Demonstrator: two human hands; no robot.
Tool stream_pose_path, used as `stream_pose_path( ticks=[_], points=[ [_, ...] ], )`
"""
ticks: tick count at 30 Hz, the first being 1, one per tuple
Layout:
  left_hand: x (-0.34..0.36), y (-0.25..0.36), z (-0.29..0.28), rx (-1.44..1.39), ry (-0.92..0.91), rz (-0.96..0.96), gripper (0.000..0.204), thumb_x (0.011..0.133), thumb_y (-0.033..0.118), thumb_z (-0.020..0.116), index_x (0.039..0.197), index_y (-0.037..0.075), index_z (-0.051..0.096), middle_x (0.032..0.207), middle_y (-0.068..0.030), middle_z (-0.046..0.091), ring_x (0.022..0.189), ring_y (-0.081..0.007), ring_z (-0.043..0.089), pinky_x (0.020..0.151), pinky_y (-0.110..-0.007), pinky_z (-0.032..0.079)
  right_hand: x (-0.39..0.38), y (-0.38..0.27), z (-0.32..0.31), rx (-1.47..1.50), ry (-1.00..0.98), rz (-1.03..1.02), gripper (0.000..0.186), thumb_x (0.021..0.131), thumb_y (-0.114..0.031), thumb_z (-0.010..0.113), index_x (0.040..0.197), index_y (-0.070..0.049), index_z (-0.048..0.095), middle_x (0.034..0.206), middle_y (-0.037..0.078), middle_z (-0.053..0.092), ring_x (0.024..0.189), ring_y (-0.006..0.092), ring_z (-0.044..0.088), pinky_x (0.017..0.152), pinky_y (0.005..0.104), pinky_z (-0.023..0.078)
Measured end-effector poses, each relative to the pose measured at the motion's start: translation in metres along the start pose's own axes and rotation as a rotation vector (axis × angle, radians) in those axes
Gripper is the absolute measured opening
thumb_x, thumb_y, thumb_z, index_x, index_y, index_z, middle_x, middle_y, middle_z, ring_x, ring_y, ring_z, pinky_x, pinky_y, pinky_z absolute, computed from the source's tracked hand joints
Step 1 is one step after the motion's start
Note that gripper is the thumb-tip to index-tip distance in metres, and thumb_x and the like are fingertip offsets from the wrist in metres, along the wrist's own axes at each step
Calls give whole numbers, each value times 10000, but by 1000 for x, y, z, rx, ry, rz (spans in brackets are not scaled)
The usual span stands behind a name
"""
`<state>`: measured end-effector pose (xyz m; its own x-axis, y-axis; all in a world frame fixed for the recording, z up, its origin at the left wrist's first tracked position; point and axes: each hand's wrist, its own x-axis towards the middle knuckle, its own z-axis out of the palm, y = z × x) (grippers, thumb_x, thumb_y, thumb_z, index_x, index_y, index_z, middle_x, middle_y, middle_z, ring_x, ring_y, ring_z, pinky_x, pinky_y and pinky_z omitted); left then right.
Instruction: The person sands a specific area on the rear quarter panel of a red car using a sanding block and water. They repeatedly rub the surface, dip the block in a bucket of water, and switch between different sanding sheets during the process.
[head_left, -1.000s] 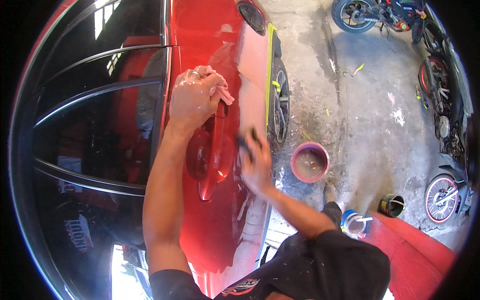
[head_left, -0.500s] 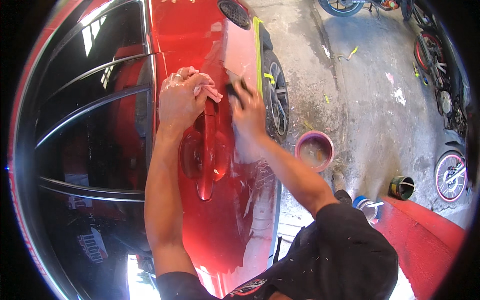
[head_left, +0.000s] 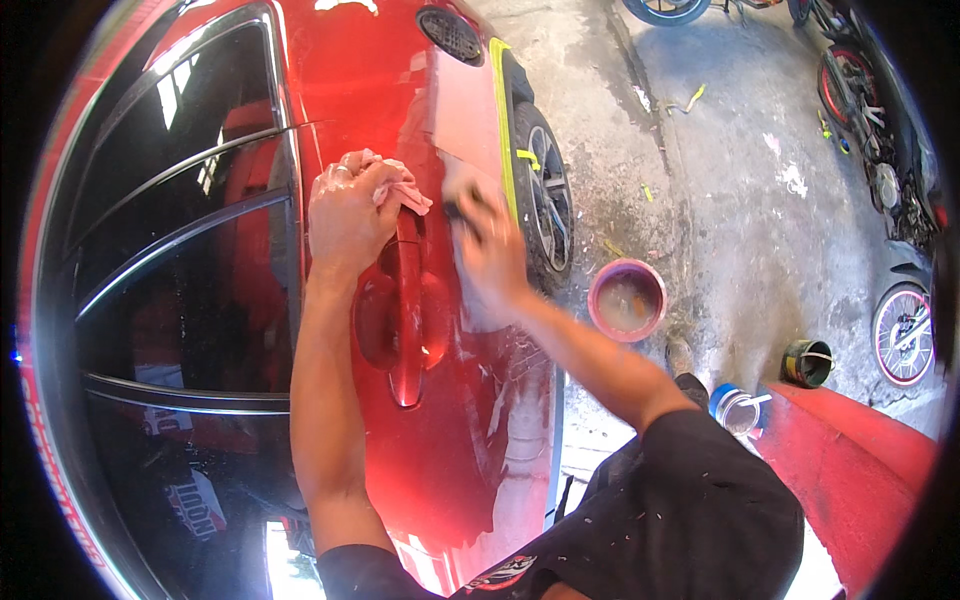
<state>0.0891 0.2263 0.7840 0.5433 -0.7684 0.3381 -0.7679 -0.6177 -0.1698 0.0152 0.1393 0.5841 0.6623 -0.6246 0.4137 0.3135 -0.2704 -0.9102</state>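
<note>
The left hand (head_left: 350, 205) is closed around a crumpled pink rag (head_left: 405, 192), resting against the red car door (head_left: 440, 440) just above the door handle (head_left: 405, 330); the right hand (head_left: 490, 255) presses flat on the panel, seemingly gripping a small dark block (head_left: 458, 208), though blur obscures it; a pink bowl (head_left: 627, 300) sits on the concrete floor (head_left: 720, 180) near the wheel (head_left: 545, 195).

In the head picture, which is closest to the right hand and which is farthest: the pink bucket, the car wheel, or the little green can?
From the right hand:
1. Car wheel, just beside the hand, toward the right.
2. Pink bucket, on the concrete floor, farther right.
3. Green can, far right, by the red panel.
</note>
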Motion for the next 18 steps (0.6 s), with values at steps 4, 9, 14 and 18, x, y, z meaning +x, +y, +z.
stream_pose_path(
  ticks=[4, 9, 14, 18],
  points=[
    [7, 5, 6, -42, 9, 2, 117, 849, 214, 743, 962, 191, 758, 1102, -96, 714, 1035, -328, 670, 940, -459, 494, 41, 11, -5, 51, -52, -10, 519, 884, -23, 684, 1396, -88, 628, 1445, 206, 574, 1313, 400, 560, 1137, 485, 426],
    [-1, -1, 8, 15, 38, 10, 153, 846, 198, 737, 996, 185, 761, 1095, -102, 710, 1036, -334, 671, 932, -458, 504, -115, 1, -50, 160, -225, -57, 619, 859, 91, 646, 1452, -68, 569, 1520, 260, 487, 1373, 451, 507, 1169, 496, 404],
    [9, 0, 9, -14, 23, 33, 214, 833, 173, 727, 1044, 163, 763, 1117, -114, 704, 1051, -346, 670, 931, -470, 523, 18, 40, -18, 14, -69, 82, 669, 866, 62, 620, 1506, -104, 516, 1566, 185, 463, 1342, 417, 535, 1100, 472, 471],
    [3, 2, 9, 44, 13, 21, 175, 853, 193, 735, 1025, 205, 767, 1108, -124, 709, 1099, -329, 666, 937, -468, 502, -92, 28, -42, 63, -63, -9, 646, 876, 70, 587, 1491, -116, 524, 1600, 193, 413, 1401, 406, 483, 1133, 469, 442]
  ],
)
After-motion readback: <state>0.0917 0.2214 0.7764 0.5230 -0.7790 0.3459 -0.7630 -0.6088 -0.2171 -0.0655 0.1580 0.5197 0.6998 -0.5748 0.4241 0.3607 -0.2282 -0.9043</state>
